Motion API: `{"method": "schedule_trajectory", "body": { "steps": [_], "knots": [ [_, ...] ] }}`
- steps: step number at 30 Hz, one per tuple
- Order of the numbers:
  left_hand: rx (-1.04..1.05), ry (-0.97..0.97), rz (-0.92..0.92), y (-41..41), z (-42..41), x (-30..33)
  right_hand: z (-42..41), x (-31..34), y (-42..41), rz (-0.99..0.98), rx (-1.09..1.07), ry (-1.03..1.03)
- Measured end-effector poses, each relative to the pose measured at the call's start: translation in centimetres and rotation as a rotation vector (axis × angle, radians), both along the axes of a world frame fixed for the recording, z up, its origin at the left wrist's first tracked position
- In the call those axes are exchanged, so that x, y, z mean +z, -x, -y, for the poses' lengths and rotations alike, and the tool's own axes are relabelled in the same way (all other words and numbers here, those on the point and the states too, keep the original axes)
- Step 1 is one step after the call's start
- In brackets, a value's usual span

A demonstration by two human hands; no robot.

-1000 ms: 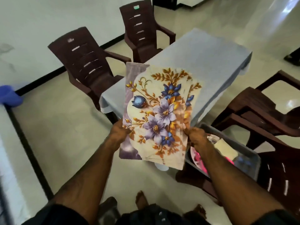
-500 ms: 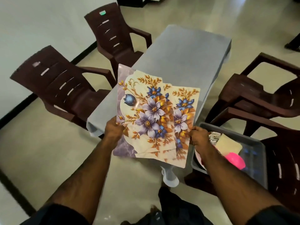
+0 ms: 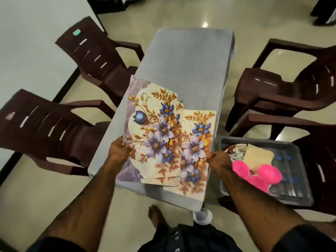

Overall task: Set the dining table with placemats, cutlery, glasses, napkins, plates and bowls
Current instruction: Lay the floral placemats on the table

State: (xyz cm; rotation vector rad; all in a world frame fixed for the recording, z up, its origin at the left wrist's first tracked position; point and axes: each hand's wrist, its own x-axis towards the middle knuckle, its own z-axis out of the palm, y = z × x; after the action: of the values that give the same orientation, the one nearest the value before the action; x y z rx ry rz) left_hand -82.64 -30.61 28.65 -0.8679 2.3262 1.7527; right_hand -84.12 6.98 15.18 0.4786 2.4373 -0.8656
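Over the near end of the grey cloth-covered tabletop (image 3: 185, 70) we hold a fanned stack of thin floral placemats (image 3: 160, 135), cream with purple and blue flowers and gold leaves. Our left hand (image 3: 119, 151) grips the stack at its left edge, fingers curled under and thumb on top. Our right hand (image 3: 219, 160) pinches the right edge of one mat (image 3: 197, 150) that sticks out to the right of the others. We judge the fan serves to part a single mat from the rest, so that it can be laid at the first place while the left hand keeps the remainder together.

Nothing of the setting lies on the cloth yet. The rest waits in a grey plastic tray (image 3: 296, 160) on a dark brown plastic chair (image 3: 321, 179) just right of the table: pink plastic bowls (image 3: 269, 174), a beige folded napkin (image 3: 258, 156), shiny cutlery (image 3: 236, 151) and what look like clear glasses, too blurred to be sure. Three more brown chairs stand around the table.

We can read no brand or writing; one far chair (image 3: 94, 57) carries a small green sticker (image 3: 76, 32), its text illegible.
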Motion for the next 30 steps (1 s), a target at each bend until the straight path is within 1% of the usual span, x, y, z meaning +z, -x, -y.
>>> {"method": "schedule_trajectory", "body": {
  "steps": [1,2,3,4,5,6,8,9,10,12,13,15,17,18,19,21,24,27,30],
  "knots": [
    [-0.028,-0.005,-0.007,0.4,0.4,0.2,0.3,0.2,0.0,-0.039,0.026,-0.106],
    [-0.058,-0.022,-0.012,0.7,0.9,0.5,1.0,0.4,0.0,-0.098,0.01,-0.154],
    [-0.091,-0.051,-0.019,0.9,1.3,0.8,1.8,0.5,0.1,-0.16,-0.019,-0.149],
    [-0.104,-0.097,-0.027,1.0,2.0,0.9,3.0,0.8,0.2,-0.217,-0.03,-0.101],
    [-0.116,-0.147,-0.034,1.1,2.8,0.8,4.5,1.2,0.7,-0.238,-0.051,0.023],
    [-0.129,-0.196,-0.031,1.1,3.4,0.8,6.0,1.9,1.4,-0.229,-0.101,0.217],
    [-0.165,-0.274,-0.011,1.4,5.0,0.6,9.4,4.2,3.0,-0.144,-0.265,0.624],
    [-0.198,-0.298,-0.002,1.6,5.9,0.6,10.7,5.1,4.0,-0.143,-0.307,0.731],
    [-0.231,-0.319,0.008,1.9,6.8,0.8,11.8,6.2,4.7,-0.148,-0.309,0.769],
    [-0.272,-0.293,0.039,3.2,8.6,1.0,12.9,7.3,5.7,-0.136,-0.288,0.762],
    [-0.303,-0.227,0.039,4.3,9.9,1.0,13.6,7.3,6.1,-0.145,-0.319,0.725],
    [-0.392,-0.113,0.037,6.7,14.1,0.9,16.8,8.0,7.0,-0.237,-0.384,0.65],
    [-0.395,-0.024,0.048,9.0,13.8,0.7,16.8,8.7,7.3,-0.322,-0.431,0.653],
    [-0.373,-0.029,0.035,9.7,14.0,0.9,17.6,9.2,7.1,-0.375,-0.413,0.615],
    [-0.357,-0.065,0.015,10.3,15.1,1.2,19.4,10.2,6.7,-0.439,-0.39,0.567],
    [-0.353,-0.169,-0.019,11.3,16.5,1.2,21.7,12.2,5.8,-0.536,-0.389,0.543],
    [-0.379,-0.278,-0.03,11.5,17.6,0.2,23.4,14.7,3.9,-0.619,-0.351,0.467],
    [-0.41,-0.275,-0.005,10.6,18.1,-2.2,24.4,14.9,2.1,-0.618,-0.287,0.388],
    [-0.468,-0.162,-0.001,9.1,17.7,-3.2,24.9,14.4,1.4,-0.539,-0.248,0.34]
  ]
}}
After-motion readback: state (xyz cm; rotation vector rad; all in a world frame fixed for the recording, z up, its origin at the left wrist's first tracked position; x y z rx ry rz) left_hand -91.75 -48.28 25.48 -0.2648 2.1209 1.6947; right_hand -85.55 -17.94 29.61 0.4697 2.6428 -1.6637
